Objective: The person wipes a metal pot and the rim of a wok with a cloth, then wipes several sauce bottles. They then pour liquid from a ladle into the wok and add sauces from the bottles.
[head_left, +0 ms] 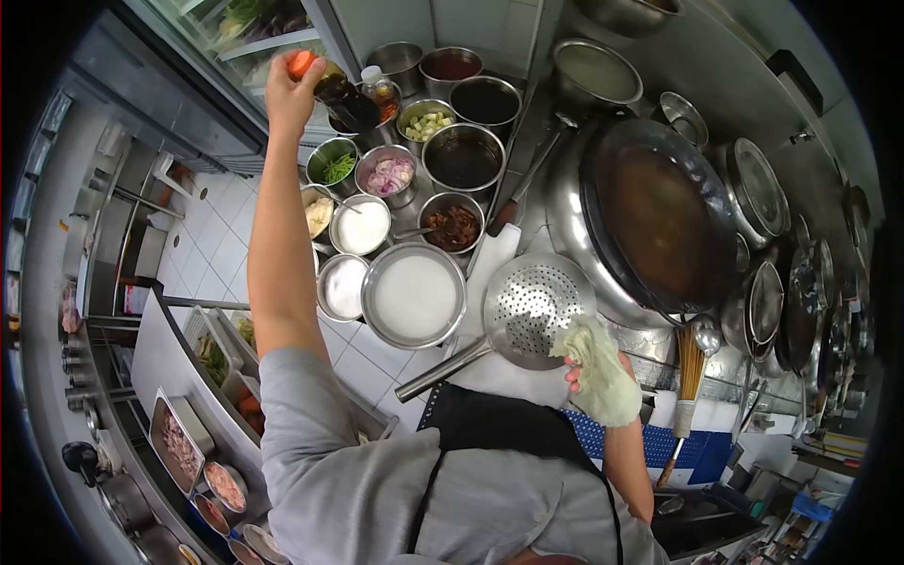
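My left hand [290,92] grips the orange-capped top of a dark bottle [347,102], tilted over the metal pots at the upper left. Beside that bottle stands a clear one with a white cap [375,83]. A pale, crumpled cloth [601,372] is in my right hand [573,375]; its fingertips show at the cloth's left edge, and the rest is mostly covered. Just left of the cloth lies a perforated metal ladle [535,306]. Behind it, a large dark wok [659,217] holds brownish liquid.
Pots hold chopped greens [337,168], sliced shallots [389,176], dark sauce [463,157] and white contents [414,294]. A bamboo brush [692,363] stands right of the cloth. Trays of meat [181,441] sit at lower left, near a counter edge.
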Available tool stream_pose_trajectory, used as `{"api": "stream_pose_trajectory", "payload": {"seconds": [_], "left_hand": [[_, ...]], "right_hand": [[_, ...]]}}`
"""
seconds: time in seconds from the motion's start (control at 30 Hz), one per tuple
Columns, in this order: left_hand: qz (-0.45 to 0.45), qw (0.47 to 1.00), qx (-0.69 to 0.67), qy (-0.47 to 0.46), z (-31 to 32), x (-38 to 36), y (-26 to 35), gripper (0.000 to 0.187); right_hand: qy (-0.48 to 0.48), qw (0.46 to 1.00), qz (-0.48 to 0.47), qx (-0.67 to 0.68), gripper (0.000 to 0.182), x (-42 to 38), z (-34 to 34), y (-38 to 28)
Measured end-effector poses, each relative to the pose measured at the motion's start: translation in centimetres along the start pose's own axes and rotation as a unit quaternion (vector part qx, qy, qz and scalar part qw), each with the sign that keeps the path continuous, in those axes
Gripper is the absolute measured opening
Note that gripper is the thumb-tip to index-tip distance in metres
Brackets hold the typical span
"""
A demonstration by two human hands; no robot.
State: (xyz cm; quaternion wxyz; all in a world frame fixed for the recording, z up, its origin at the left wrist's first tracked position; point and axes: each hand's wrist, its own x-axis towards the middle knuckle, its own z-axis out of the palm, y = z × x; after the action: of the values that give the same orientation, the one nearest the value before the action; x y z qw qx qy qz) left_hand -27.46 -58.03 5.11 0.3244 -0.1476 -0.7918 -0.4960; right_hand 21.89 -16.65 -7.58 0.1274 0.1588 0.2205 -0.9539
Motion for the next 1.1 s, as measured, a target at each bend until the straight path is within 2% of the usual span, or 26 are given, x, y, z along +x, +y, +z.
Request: {"api": "stream_pose_trajectory", "payload": {"seconds": [0.13, 0.23, 0.33, 0.47, 0.6, 0.7, 0.73, 0.77, 0.8, 0.83, 0.9, 0.97, 1.0, 1.03, 1.07, 1.1], "left_hand": [[-0.019, 0.999, -0.044, 0.006, 0.7, 1.2, -3.8, 0.05], [0.043, 0.999, 0.021, 0.017, 1.7, 1.3, -3.4, 0.049], [0.079, 0.994, 0.078, -0.018, 3.0, 0.9, -4.0, 0.048], [0.046, 0.995, 0.083, -0.041, 4.7, -0.3, -5.9, 0.048], [-0.057, 0.989, 0.087, -0.106, 6.2, -1.1, -8.6, 0.05], [0.038, 0.959, 0.248, -0.134, 7.6, -1.8, -13.1, 0.051], [0.039, 0.948, 0.284, -0.141, 7.7, -2.2, -13.3, 0.051], [0.044, 0.936, 0.315, -0.148, 7.7, -2.1, -12.8, 0.051], [0.016, 0.936, 0.314, -0.159, 7.8, -2.1, -12.4, 0.047], [0.024, 0.929, 0.339, -0.146, 7.7, -2.3, -11.7, 0.049], [0.049, 0.898, 0.431, -0.065, 7.8, -3.1, -10.3, 0.049], [0.146, 0.905, 0.398, 0.003, 7.4, -3.6, -6.4, 0.052], [0.134, 0.947, 0.287, -0.047, 6.8, -4.2, -1.7, 0.049], [0.113, 0.973, 0.174, -0.099, 6.4, -5.8, 3.3, 0.046], [0.071, 0.98, 0.035, -0.182, 6.4, -7.7, 6.6, 0.041], [0.027, 0.961, -0.104, -0.256, 6.4, -9.7, 9.6, 0.036]], "right_hand": [[0.04, 0.999, -0.026, -0.019, 0.044, 0.4, 0.6, 0.5], [0.058, 0.995, -0.046, -0.066, 0.042, 0.7, 1.0, 1.0], [0.089, 0.994, -0.032, -0.05, 0.04, 1.0, 1.2, 1.2], [0.083, 0.995, -0.022, -0.053, 0.046, 1.1, 0.0, 1.4], [0.055, 0.998, 0.005, 0.003, 0.057, 0.8, -0.1, 1.9], [0.071, 0.996, 0.01, 0.046, 0.062, 0.6, 1.1, 2.5], [0.088, 0.994, 0.002, 0.068, 0.064, 0.2, 1.6, 2.8], [0.053, 0.998, -0.035, 0.016, 0.068, 0.3, 2.0, 2.9], [0.029, 0.999, -0.011, 0.041, 0.07, 0.3, -0.2, 3.2], [-0.003, 0.998, -0.059, -0.012, 0.071, 0.3, 0.2, 3.3], [-0.022, 0.994, -0.105, 0.01, 0.068, 0.5, 1.1, 3.7], [0.044, 0.989, -0.142, -0.01, 0.063, 0.0, 0.1, 4.2], [0.079, 0.984, -0.157, -0.017, 0.06, -0.2, -0.3, 4.4], [0.159, 0.966, -0.163, -0.119, 0.051, 0.0, 0.2, 4.2], [0.182, 0.961, -0.182, -0.101, 0.047, 0.5, 1.2, 4.1], [0.199, 0.955, -0.202, -0.085, 0.044, 1.5, 2.2, 3.8]]}}
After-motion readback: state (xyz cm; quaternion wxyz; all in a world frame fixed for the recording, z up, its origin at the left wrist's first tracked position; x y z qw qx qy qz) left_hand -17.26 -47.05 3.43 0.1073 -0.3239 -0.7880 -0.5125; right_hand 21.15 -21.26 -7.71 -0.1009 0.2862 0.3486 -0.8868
